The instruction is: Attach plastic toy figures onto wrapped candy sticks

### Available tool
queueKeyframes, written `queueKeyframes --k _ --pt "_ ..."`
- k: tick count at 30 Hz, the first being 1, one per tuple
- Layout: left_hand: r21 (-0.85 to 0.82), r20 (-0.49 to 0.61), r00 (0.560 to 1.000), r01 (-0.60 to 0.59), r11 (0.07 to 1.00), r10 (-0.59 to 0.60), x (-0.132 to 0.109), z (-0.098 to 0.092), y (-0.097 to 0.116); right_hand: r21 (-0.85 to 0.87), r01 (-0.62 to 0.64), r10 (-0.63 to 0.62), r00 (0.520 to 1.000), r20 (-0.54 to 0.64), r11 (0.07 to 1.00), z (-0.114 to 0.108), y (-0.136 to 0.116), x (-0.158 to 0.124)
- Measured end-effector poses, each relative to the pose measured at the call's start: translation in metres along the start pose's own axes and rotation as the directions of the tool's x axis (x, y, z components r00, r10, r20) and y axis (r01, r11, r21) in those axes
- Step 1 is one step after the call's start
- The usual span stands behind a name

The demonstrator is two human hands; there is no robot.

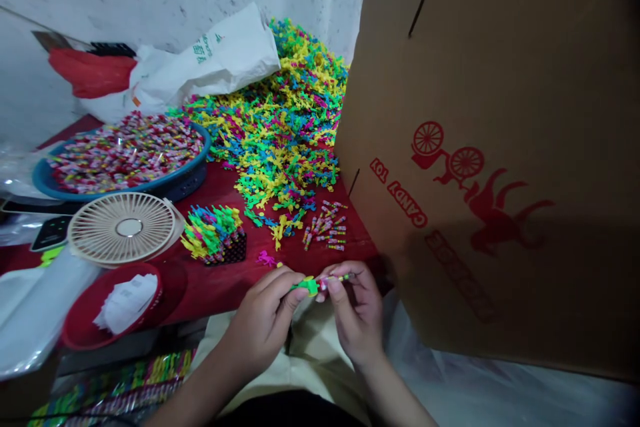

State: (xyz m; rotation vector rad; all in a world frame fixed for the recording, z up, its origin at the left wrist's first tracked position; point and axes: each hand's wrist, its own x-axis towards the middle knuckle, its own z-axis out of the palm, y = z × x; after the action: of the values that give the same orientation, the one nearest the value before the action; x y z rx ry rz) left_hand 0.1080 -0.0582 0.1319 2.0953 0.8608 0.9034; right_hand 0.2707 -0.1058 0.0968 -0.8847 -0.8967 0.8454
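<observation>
My left hand (270,310) is closed on a green plastic toy figure (307,286) that has a bit of yellow at its end. My right hand (356,310) pinches a small candy tube (336,279) with a pink and white wrapper. The two pieces meet end to end above my lap; whether they are joined I cannot tell. Just past my left hand lies a magenta toy figure (266,258) on the red table (280,265). A group of loose candy tubes (326,223) lies beyond my right hand. Left of them, a black rack (234,249) holds many colourful figures upright.
A big heap of toy figures (295,107) spreads at the back beside a white sack (225,57). On the left are a blue basin (197,170) of candy tubes, a beige fan (123,227) and a red bowl (75,327) with paper slips. A tall cardboard box (475,80) walls the right.
</observation>
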Motion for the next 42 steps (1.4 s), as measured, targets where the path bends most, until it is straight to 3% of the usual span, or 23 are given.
queueKeyframes --k 12,20,26,34,38,42 --pt "0.077 -0.019 0.997 -0.073 0.994 0.075 0.001 -0.008 0.004 -0.051 0.038 -0.038 0.999 -0.003 0.998 0.000 -0.010 0.003" --pt "0.196 -0.005 0.988 -0.149 0.969 0.153 0.000 -0.011 0.003 -0.243 0.084 -0.081 0.996 0.022 0.966 -0.001 -0.019 -0.002" --pt "0.293 0.053 0.979 -0.203 0.934 0.196 0.002 -0.012 0.003 -0.366 0.064 -0.045 0.997 0.059 0.928 -0.006 -0.017 -0.004" --pt "0.263 0.112 0.992 -0.088 0.961 0.060 0.002 -0.010 -0.003 -0.352 0.030 -0.030 1.000 0.005 0.936 -0.002 -0.010 -0.010" --pt "0.238 0.165 0.986 -0.014 0.971 -0.026 0.005 -0.010 -0.015 -0.390 -0.005 0.013 1.000 0.018 0.921 -0.011 0.005 0.001" --pt "0.276 -0.006 0.996 0.085 0.957 -0.086 0.020 -0.007 -0.044 -0.465 -0.074 0.007 0.990 -0.143 0.882 -0.033 0.039 0.024"
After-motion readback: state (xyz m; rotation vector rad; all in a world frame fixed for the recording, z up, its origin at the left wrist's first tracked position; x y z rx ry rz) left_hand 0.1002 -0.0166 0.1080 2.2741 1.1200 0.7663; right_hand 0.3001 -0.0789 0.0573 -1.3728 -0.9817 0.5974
